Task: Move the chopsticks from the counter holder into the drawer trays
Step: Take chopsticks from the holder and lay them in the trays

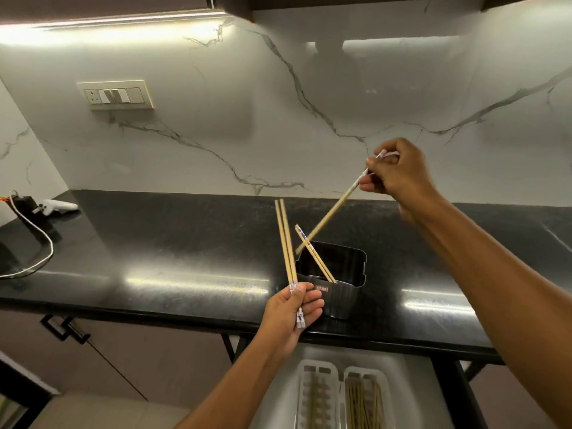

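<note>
A black holder (346,300) stands near the front edge of the dark counter (185,243), with two bamboo chopsticks (315,255) leaning inside it. My left hand (292,314) grips a pair of chopsticks (285,239) by their patterned ends, tips pointing up, just left of the holder. My right hand (399,174) is raised above and right of the holder, pinching another chopstick (334,212) whose tip hangs over the holder's rim. Below the counter an open drawer holds two white trays (340,371); the right tray contains several chopsticks (363,404).
A white cable (34,255) and a white device (58,206) lie at the counter's far left. A switch panel (116,95) is set in the marble wall. A cabinet handle (63,329) sticks out below the counter at left.
</note>
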`<state>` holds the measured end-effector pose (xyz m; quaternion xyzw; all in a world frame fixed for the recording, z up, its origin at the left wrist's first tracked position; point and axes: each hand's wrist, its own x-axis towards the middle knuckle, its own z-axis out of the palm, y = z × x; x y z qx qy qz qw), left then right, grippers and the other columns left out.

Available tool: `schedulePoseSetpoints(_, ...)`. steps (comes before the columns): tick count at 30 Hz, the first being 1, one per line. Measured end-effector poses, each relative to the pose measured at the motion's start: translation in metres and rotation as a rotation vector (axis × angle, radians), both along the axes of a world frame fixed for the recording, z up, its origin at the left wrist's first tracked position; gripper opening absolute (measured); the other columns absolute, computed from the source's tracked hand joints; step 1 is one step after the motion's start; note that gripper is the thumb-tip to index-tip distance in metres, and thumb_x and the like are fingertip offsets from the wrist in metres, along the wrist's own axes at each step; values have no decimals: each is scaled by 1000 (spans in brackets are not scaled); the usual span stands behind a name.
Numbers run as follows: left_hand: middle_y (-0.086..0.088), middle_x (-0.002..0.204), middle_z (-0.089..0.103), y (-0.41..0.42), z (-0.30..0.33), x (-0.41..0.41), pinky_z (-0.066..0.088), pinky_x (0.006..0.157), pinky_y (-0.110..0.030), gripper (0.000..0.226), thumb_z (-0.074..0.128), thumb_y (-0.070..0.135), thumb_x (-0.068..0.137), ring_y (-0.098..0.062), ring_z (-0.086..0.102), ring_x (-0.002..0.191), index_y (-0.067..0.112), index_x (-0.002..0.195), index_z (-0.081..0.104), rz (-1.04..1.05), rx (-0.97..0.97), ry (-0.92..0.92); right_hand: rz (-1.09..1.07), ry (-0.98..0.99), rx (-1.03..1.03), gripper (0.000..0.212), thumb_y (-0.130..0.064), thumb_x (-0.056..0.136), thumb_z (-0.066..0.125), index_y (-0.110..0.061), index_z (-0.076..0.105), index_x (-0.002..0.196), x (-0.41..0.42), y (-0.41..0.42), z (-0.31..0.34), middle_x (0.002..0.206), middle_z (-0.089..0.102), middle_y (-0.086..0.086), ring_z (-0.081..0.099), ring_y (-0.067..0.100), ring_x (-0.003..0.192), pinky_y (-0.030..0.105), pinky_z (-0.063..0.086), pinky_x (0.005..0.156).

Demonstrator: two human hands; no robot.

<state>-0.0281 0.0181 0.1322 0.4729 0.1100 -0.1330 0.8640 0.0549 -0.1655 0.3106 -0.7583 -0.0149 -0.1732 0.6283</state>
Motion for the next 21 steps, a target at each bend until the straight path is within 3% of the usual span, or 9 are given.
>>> schedulePoseSetpoints(5, -18, 100, 73, -6, 25, 29, 60, 79, -34, 23, 46, 17, 99, -26, 72, 92, 1, 103, 63, 128, -180, -17, -17, -31, 135, 11, 0, 90, 58, -10, 59, 87, -15, 21, -26, 90, 65, 10, 71, 21, 85, 27, 58, 77)
schedulePoseSetpoints(9, -22, 115, 65, -16, 51, 52, 58, 83, -35, 25, 43, 17, 100, -28, 67, 100, 0, 110, 59, 147, -243, -116, -39, 30, 58, 10, -5, 88, 63, -15, 64, 84, -33, 46, -81, 85, 69, 3, 71, 16, 81, 33, 59, 79)
schedulePoseSetpoints(12, -16, 105, 68, -17, 59, 59, 58, 82, -37, 23, 42, 17, 101, -25, 68, 96, 2, 106, 59, 141, -247, -144, -24, 70, 15, 10, -8, 86, 65, -16, 65, 82, -50, 55, -114, 83, 70, 1, 71, 15, 80, 30, 60, 75)
schedulePoseSetpoints(18, -10, 83, 70, -17, 43, 55, 60, 75, -28, 21, 52, 14, 97, -17, 70, 75, 1, 107, 64, 116, 74, -232, 30, 133, -270, 4, -15, 87, 66, -17, 69, 87, -61, 54, -138, 76, 68, -9, 64, 1, 69, 12, 49, 63)
schedulePoseSetpoints(21, -10, 80, 69, -13, 31, 51, 58, 73, -26, 18, 54, 13, 96, -14, 68, 71, 1, 104, 65, 85, 268, -327, -30, 57, -292, 18, -20, 89, 63, -17, 65, 107, -50, 47, -121, 89, 64, -8, 59, -1, 76, 6, 45, 66)
